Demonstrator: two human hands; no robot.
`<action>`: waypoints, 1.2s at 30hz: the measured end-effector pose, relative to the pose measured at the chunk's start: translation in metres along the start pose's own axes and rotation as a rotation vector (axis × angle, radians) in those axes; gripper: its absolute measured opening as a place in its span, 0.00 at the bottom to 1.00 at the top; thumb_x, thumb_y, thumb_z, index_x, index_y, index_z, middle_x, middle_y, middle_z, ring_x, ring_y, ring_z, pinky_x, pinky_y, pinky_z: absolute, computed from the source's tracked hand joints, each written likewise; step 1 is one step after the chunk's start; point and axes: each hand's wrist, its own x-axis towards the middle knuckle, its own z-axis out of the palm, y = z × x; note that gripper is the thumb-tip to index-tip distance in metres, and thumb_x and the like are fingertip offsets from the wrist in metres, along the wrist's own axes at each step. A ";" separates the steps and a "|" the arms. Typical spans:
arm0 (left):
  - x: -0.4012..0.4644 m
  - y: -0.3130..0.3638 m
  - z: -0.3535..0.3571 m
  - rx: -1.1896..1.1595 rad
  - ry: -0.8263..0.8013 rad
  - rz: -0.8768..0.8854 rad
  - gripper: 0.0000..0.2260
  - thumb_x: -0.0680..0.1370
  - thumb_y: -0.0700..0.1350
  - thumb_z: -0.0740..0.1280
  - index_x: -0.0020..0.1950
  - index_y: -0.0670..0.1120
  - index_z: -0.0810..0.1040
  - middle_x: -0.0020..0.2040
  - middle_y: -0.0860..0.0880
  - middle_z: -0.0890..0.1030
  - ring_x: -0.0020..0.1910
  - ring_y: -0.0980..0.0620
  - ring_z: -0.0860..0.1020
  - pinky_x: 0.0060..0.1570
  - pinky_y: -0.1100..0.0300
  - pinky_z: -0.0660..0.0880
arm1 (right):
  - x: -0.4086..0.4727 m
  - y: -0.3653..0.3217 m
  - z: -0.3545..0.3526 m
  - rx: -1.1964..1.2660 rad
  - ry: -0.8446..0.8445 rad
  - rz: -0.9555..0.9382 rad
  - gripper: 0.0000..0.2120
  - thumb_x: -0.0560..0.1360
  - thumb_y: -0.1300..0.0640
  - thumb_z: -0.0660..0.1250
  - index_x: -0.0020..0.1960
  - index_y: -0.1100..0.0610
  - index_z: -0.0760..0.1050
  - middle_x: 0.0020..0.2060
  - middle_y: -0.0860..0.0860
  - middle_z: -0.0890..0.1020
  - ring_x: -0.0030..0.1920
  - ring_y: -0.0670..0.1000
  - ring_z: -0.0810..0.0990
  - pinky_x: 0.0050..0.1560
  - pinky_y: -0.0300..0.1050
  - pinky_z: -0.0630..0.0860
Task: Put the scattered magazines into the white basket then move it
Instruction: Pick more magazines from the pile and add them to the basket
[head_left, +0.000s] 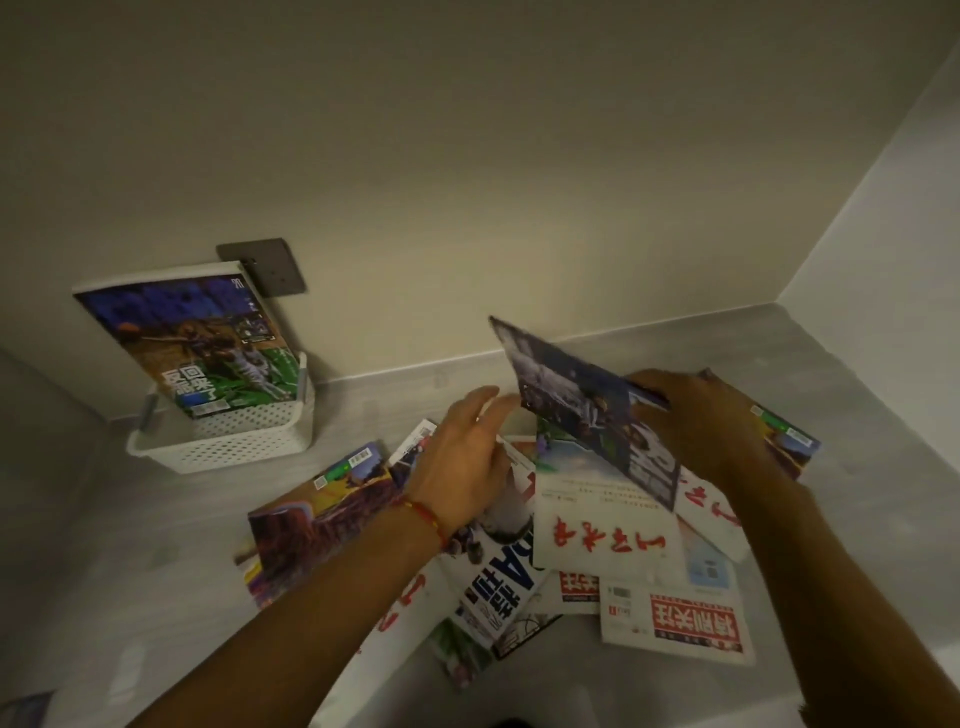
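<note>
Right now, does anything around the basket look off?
Yes. The one magazine in the white basket stands on end, sticking far above the rim and leaning back against the wall. It looks liable to tip when the basket moves.

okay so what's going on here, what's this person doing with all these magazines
A person is tidying magazines off a grey counter into a white basket. The right hand grips a dark-covered magazine, lifted and tilted above the pile, while the left hand reaches toward it with fingers open. One magazine already stands in the basket, leaning against the wall. The rest of the scattered magazines lie overlapping on the counter, so most of the job remains.
</note>
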 end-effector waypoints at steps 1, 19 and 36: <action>0.008 0.006 -0.010 0.041 0.065 0.043 0.28 0.76 0.39 0.65 0.76 0.48 0.64 0.76 0.43 0.65 0.74 0.44 0.64 0.72 0.56 0.63 | 0.006 -0.015 -0.011 -0.010 0.033 -0.102 0.09 0.78 0.51 0.66 0.54 0.53 0.81 0.42 0.51 0.85 0.38 0.53 0.83 0.43 0.53 0.82; -0.076 -0.116 -0.140 -0.625 0.285 -0.290 0.17 0.79 0.37 0.66 0.63 0.57 0.75 0.56 0.56 0.83 0.55 0.64 0.81 0.56 0.63 0.78 | 0.031 -0.169 0.063 0.978 0.016 0.175 0.30 0.72 0.28 0.59 0.67 0.43 0.68 0.64 0.47 0.77 0.63 0.52 0.76 0.61 0.56 0.75; -0.085 -0.303 -0.282 -0.368 0.608 -0.650 0.05 0.77 0.40 0.67 0.52 0.46 0.80 0.48 0.48 0.83 0.45 0.50 0.80 0.46 0.57 0.76 | 0.152 -0.386 0.137 0.589 0.093 -0.237 0.11 0.79 0.53 0.66 0.58 0.57 0.74 0.53 0.54 0.84 0.49 0.50 0.84 0.44 0.42 0.83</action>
